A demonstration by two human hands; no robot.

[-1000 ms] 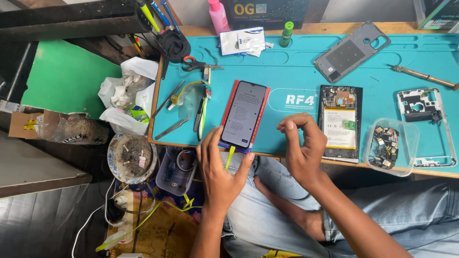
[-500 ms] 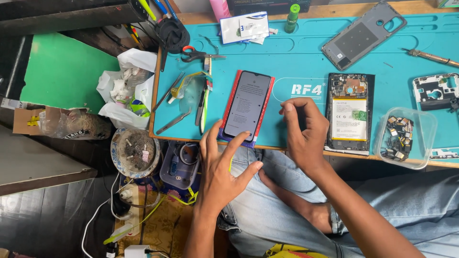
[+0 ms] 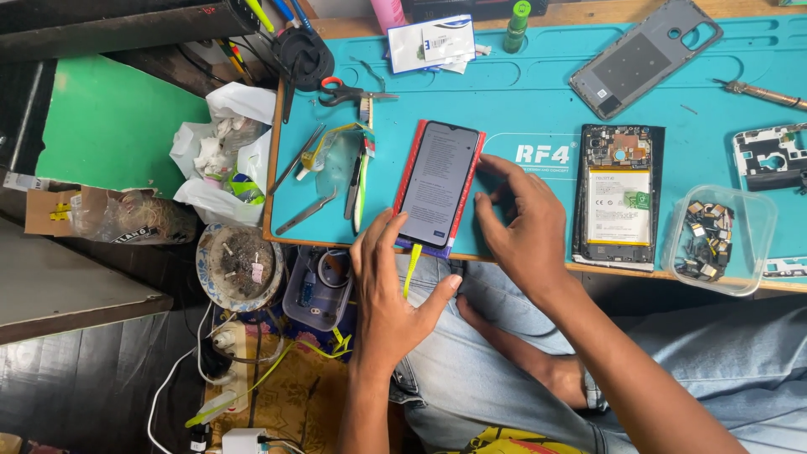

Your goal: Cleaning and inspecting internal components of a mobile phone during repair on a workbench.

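Observation:
A phone in a red case (image 3: 439, 183) lies screen up on the teal work mat (image 3: 521, 109), its screen lit, with a yellow cable (image 3: 411, 267) plugged in at its near end. My left hand (image 3: 389, 290) rests at the phone's near left corner, fingertips touching the case edge. On the phone's right side, my right hand (image 3: 519, 220) lies on the mat with its fingers against the case. Neither hand lifts anything.
An opened phone showing its battery (image 3: 618, 195) lies right of my right hand. A clear tub of small parts (image 3: 713, 239), a grey back cover (image 3: 644, 55), tweezers (image 3: 308, 210), scissors (image 3: 345, 91) and a brush (image 3: 363, 160) surround it. An ashtray bowl (image 3: 239, 265) sits below the bench edge.
The view has shifted closer and rightward. My right hand slid down from the phone's lower right corner onto the mat beside it; my left hand stays at the near end.

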